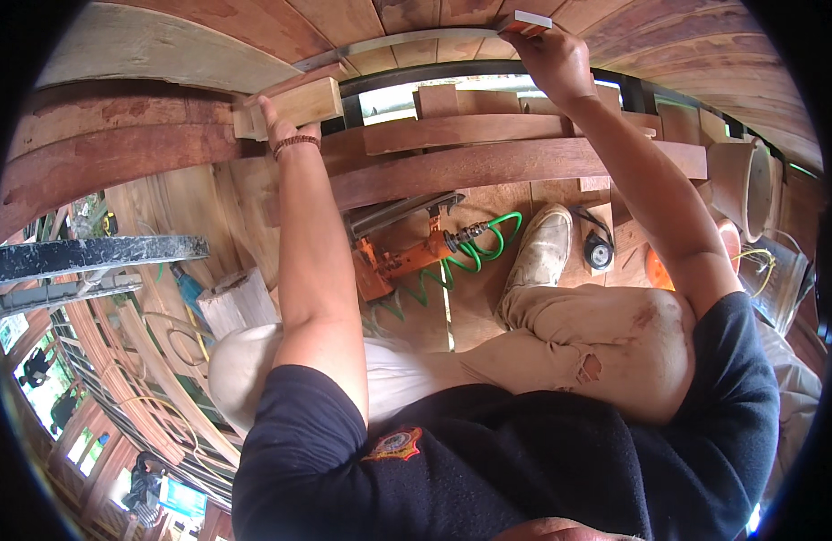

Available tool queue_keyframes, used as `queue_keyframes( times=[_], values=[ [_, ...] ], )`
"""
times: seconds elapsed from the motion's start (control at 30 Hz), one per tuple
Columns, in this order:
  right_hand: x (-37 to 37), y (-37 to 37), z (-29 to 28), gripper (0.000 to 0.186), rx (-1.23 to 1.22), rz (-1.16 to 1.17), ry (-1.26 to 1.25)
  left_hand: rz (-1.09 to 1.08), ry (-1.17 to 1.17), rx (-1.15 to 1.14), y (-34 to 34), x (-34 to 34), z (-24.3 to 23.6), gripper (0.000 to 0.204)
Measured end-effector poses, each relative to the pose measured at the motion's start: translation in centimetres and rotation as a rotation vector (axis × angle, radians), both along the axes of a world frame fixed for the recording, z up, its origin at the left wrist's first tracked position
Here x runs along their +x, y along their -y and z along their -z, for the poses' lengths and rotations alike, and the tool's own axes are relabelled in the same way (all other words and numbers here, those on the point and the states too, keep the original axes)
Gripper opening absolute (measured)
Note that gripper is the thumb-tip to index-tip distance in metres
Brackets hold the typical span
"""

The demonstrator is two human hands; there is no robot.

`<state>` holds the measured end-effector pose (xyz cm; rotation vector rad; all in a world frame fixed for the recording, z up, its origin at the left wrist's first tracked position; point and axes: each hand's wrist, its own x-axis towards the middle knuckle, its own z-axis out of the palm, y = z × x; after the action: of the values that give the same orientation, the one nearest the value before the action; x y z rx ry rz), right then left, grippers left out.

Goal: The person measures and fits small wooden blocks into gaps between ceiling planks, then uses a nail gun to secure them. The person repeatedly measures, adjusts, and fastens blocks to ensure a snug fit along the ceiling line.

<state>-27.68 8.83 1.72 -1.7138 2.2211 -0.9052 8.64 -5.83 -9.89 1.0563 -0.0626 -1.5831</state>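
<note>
With fingers bent round it, my left hand (288, 126) grips a pale wooden block (310, 101) against the curved planks at the top left. My right hand (556, 68) is raised higher, closed on a small white and reddish-brown rectangular piece (530, 22) at the end of a long thin metal strip (416, 38), which runs along the planking toward the block. Between my arms lies an orange nail gun (402, 257) with a coiled green hose (470, 252). A black tape measure (599, 252) rests right of my shoe (538, 243).
Curved timber beams (488, 162) cross in front of my body. A bucket (754, 189) and an orange round object (658, 270) are at the right. A teal power tool (186, 293), a white-splattered dark board (91, 260) and stacked strips of wood (137, 379) are at the left.
</note>
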Motion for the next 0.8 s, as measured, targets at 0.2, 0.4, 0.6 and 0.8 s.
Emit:
queue_keyframes(
  times=[0.2,0.4,0.6,0.8],
  values=[
    [-0.1,0.4,0.2,0.027,-0.024,0.008,-0.005,-0.008,0.022,0.015,0.4,-0.3,-0.1,0.069],
    [-0.5,0.4,0.4,0.028,-0.108,-0.021,-0.089,-0.007,0.027,0.017,0.6,-0.5,-0.2,0.070],
    [-0.4,0.5,0.0,0.027,-0.061,-0.001,-0.086,-0.022,0.073,0.047,0.1,-1.2,-1.1,0.071],
    [0.0,0.7,0.3,0.027,-0.055,0.016,-0.010,0.007,0.077,0.008,0.4,-0.7,-0.2,0.075]
  ],
)
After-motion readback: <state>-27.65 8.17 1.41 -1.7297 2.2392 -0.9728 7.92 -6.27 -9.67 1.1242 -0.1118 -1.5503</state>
